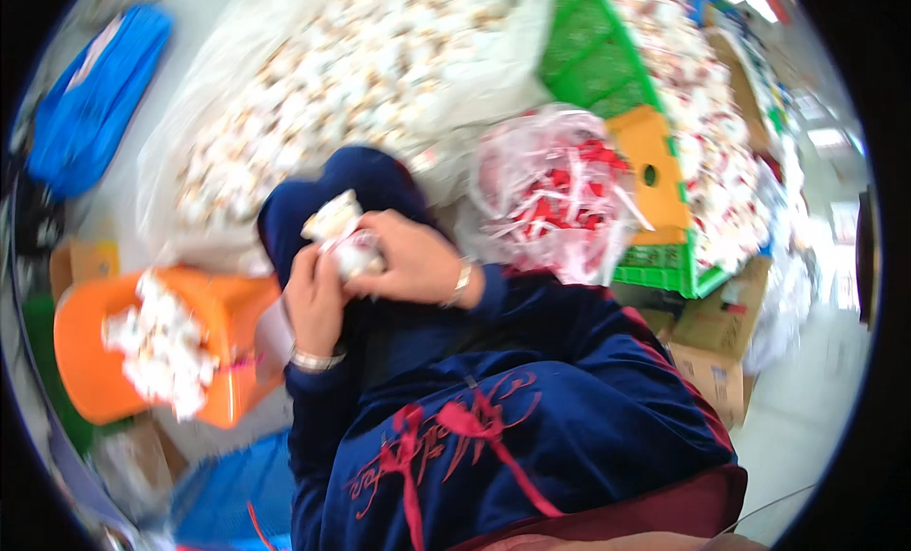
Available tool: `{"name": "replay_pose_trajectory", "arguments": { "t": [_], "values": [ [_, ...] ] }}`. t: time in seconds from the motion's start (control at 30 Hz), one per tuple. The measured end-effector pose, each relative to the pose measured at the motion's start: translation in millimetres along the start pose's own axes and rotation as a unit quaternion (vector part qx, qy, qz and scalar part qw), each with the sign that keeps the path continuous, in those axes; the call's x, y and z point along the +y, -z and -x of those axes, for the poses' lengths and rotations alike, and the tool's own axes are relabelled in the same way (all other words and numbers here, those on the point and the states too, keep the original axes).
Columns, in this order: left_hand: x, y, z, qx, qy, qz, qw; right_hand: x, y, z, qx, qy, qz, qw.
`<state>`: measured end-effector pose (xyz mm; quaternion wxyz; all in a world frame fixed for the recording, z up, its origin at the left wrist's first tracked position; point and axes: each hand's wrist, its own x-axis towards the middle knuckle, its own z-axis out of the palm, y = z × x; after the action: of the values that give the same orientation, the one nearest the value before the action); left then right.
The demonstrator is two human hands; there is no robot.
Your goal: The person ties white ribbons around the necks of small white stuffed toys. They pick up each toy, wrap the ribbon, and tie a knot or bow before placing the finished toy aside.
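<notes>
Above my lap, both hands are closed around a small white, soft-looking stuffed piece [359, 255] with a tan end that sticks up. My left hand [315, 299] pinches it from the left, fingertips against its lower side. From the right, my right hand [413, 257] wraps its fingers over it. A dark reddish mark shows on the white part; finer detail is blurred. Beyond my knees spreads a large clear plastic sheet or bag [157, 195] full of similar white-and-tan pieces [351, 72].
An orange plastic stool [81, 337] on the left bears a heap of white pieces [161, 347]. To the right sits a clear bag of red and white strips [569, 186]. Beside it, a green crate [598, 53] holds white-and-red pieces [707, 162]. Cardboard boxes [712, 361] stand lower right.
</notes>
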<state>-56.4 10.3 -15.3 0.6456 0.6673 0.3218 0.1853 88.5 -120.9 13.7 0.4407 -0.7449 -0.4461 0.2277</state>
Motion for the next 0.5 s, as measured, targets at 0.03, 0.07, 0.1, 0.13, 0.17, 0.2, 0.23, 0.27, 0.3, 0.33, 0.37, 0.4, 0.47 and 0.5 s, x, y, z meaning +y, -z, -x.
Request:
{"name": "replay_pose_trajectory", "arguments": {
  "t": [0.03, 0.07, 0.1, 0.13, 0.17, 0.2, 0.23, 0.27, 0.3, 0.33, 0.37, 0.4, 0.47, 0.5],
  "values": [
    [9.0, -0.8, 0.9, -0.022, 0.004, 0.024, 0.999, 5.5, -3.9, -1.6, -0.006, 0.007, 0.019, 1.0],
    [12.8, -5.1, 2.8, -0.013, -0.012, 0.013, 1.0, 8.4, -5.3, -2.8, 0.015, 0.027, 0.019, 0.999],
    [15.8, -10.5, 2.7, -0.011, -0.001, 0.012, 1.0, 12.3, -3.5, -1.5, 0.043, 0.042, -0.01, 0.998],
    [13.7, -7.2, 4.8, -0.041, -0.012, 0.057, 0.997, 6.7, 1.7, -1.3, 0.021, 0.001, -0.034, 0.999],
    [13.3, -9.1, 2.4, -0.069, -0.02, 0.103, 0.992, 2.3, 10.9, -0.9, -0.002, -0.039, -0.061, 0.997],
    [19.7, -14.7, 1.7, -0.085, -0.046, 0.105, 0.99, 2.6, 15.6, -0.5, -0.01, -0.068, -0.082, 0.994],
    [29.4, -22.5, 4.0, -0.099, -0.071, 0.107, 0.987, 4.1, 21.3, -1.0, -0.019, -0.097, -0.104, 0.99],
    [36.3, -27.7, 4.0, -0.111, -0.096, 0.11, 0.983, 6.7, 27.6, -1.9, -0.03, -0.125, -0.127, 0.984],
    [39.3, -29.2, 0.0, -0.11, -0.108, 0.096, 0.983, 12.8, 39.0, -1.2, -0.003, -0.105, -0.131, 0.986],
    [41.7, -29.7, -2.9, -0.106, -0.119, 0.079, 0.984, 24.2, 49.3, -0.6, 0.039, -0.095, -0.175, 0.979],
    [43.4, -30.2, -5.8, -0.102, -0.131, 0.063, 0.984, 34.5, 65.2, -0.7, 0.082, -0.086, -0.219, 0.969],
    [36.2, -23.2, -8.5, -0.096, -0.124, 0.066, 0.985, 36.4, 104.0, -3.1, 0.07, -0.136, -0.09, 0.984],
    [33.2, -8.7, -6.5, -0.07, -0.097, 0.076, 0.99, 61.8, 180.0, 1.1, 0.212, -0.01, -0.019, 0.977],
    [28.3, 0.6, -5.6, -0.053, -0.092, 0.068, 0.992, 58.6, 220.1, 5.4, 0.295, 0.016, -0.146, 0.944]
  ]
}}
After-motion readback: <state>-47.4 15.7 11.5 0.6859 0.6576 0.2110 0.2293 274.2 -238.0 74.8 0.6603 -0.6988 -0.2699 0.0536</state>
